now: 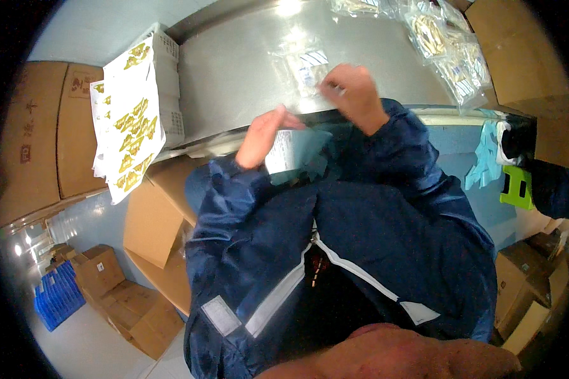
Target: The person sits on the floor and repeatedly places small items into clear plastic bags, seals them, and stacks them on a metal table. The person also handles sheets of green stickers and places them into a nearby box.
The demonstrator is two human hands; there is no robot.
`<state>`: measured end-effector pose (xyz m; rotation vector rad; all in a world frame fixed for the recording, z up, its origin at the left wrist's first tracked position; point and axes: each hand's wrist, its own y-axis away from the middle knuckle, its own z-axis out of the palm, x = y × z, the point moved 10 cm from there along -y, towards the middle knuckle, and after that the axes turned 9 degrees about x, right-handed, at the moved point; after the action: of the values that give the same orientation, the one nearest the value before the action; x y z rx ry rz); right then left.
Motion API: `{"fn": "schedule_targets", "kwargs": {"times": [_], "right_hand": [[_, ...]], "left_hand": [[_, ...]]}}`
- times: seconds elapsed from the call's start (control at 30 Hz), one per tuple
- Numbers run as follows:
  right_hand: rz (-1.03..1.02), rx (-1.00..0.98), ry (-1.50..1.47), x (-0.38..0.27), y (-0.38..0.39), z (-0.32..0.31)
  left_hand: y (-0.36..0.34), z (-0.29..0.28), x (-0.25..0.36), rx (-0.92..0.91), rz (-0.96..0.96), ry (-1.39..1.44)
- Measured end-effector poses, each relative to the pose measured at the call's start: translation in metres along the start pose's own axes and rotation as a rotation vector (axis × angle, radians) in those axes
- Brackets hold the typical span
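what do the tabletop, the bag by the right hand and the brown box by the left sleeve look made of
Tabletop: likely satin stainless steel, given its grey sheen and blurred highlight. Bag by the right hand: probably glossy clear plastic, being see-through. Brown box: apparently matte cardboard, with a folded flap.

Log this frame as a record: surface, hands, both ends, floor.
surface: metal table
left hand: beside white-labelled item, contact unclear
right hand: blurred, fingers curled, near clear packet, grip unclear
left end: printed sheets, white basket
right end: packet pile
floor, left: blue crates, cardboard boxes
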<state>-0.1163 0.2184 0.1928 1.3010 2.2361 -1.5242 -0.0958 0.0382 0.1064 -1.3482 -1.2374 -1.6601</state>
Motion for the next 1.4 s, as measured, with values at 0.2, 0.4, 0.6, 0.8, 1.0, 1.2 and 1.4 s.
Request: {"fn": "schedule_targets", "kwargs": {"times": [0.2,0.4,0.6,0.8,1.0,1.2,1.4], "right_hand": [[-0.152,-0.177,0.131,-0.023,0.02,0.032],[0.841,-0.301,-0.248,0.133,0.055,0.063],[0.641,-0.173,-0.044,0.159,0.043,0.079],[0.489,-0.248,0.218,0.14,0.041,0.08],[0.586,-0.135,0.459,0.161,0.055,0.064],[0.955,-0.321,-0.441,0.162,0.065,0.112],[0.68,-0.833,-0.585,0.099,0.004,0.121]], "left_hand": [[-0.038,-0.014,-0.034,0.192,-0.047,0.113],[-0.072,-0.006,-0.003,0.278,0.188,0.066],[-0.139,-0.025,-0.053,0.291,0.285,-0.448],[-0.16,-0.03,-0.08,0.366,0.365,-0.911],[-0.162,-0.048,-0.082,0.41,0.159,-0.96],[-0.08,-0.045,-0.099,0.363,-0.498,0.187],[0.021,-0.044,-0.056,0.304,-0.15,0.11]]}}
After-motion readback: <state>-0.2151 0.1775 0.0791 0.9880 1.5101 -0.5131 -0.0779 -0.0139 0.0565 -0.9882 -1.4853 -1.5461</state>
